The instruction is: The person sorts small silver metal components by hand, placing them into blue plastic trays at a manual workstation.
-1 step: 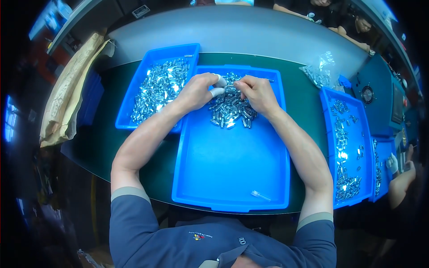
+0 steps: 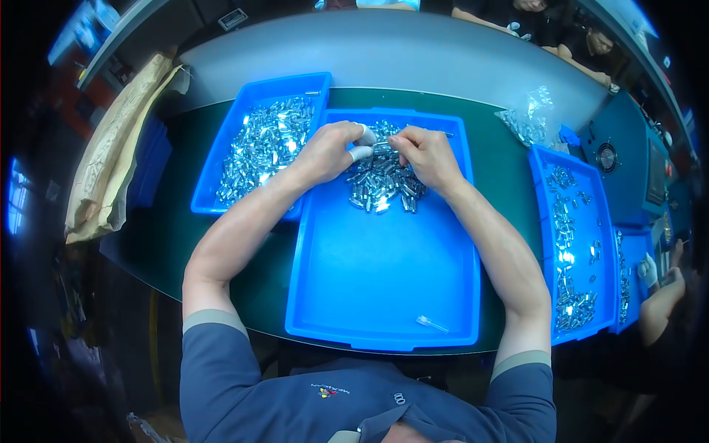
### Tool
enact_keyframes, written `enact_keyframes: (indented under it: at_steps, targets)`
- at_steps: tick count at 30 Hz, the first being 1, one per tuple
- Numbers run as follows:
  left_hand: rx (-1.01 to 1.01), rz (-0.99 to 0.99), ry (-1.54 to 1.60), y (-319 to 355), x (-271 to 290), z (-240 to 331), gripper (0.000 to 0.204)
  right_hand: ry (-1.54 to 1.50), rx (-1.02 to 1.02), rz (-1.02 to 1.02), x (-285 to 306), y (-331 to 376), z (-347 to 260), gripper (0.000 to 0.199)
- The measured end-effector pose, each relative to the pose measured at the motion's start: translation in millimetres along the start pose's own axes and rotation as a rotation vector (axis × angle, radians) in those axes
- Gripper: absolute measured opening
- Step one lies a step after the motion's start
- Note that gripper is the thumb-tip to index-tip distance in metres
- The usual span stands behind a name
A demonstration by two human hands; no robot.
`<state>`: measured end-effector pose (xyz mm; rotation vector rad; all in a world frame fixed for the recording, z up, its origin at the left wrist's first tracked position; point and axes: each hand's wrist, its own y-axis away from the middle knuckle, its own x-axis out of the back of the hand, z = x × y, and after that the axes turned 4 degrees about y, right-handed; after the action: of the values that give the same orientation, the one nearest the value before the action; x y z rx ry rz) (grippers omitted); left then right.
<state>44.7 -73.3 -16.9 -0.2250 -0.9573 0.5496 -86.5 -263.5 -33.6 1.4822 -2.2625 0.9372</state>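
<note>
A large blue tray (image 2: 384, 295) lies in front of me with a pile of small shiny metal parts (image 2: 384, 188) at its far end. My left hand (image 2: 325, 151), with white finger cots on thumb and forefinger, hovers over the pile's left edge. Over the pile's right edge is my right hand (image 2: 427, 156). The fingertips of both hands meet and pinch a small metal part (image 2: 382, 144) just above the pile. A small clear piece (image 2: 432, 323) lies alone near the tray's front edge.
A second blue tray (image 2: 221, 199) full of metal parts stands at the left, under my left forearm. A long blue tray (image 2: 543, 221) with scattered parts, a plastic bag of parts (image 2: 528, 118) and a co-worker's gloved hand (image 2: 648, 269) are at the right. A brown paper bag (image 2: 111, 155) lies far left.
</note>
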Motion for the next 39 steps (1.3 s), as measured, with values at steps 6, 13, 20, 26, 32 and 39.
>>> enact_keyframes:
  at_steps: [6,13,20,26,32,39]
  targets:
    - [-0.002,-0.014,0.090,7.3,4.6,-6.1,0.021,0.085,0.028,0.013,-5.4,6.7,-12.5,0.020]
    - [-0.097,-0.032,0.103,17.9,7.1,-17.4,0.017,0.138,0.030,-0.033,-13.1,14.1,-21.7,0.018]
    - [-0.134,-0.032,0.086,11.4,5.3,-19.3,0.015,0.192,0.062,0.010,-13.7,12.8,-19.6,0.014]
    - [-0.025,-0.039,0.158,15.9,10.4,-15.7,0.014,0.039,-0.086,-0.064,-11.7,5.4,-23.2,0.019]
    - [0.023,-0.003,0.083,26.4,32.9,-8.1,0.015,-0.151,-0.166,0.174,5.5,4.9,-16.1,0.023]
    - [0.378,0.044,-0.382,45.8,106.9,-28.9,0.023,-0.478,-0.278,0.643,23.4,-10.5,10.2,0.034]
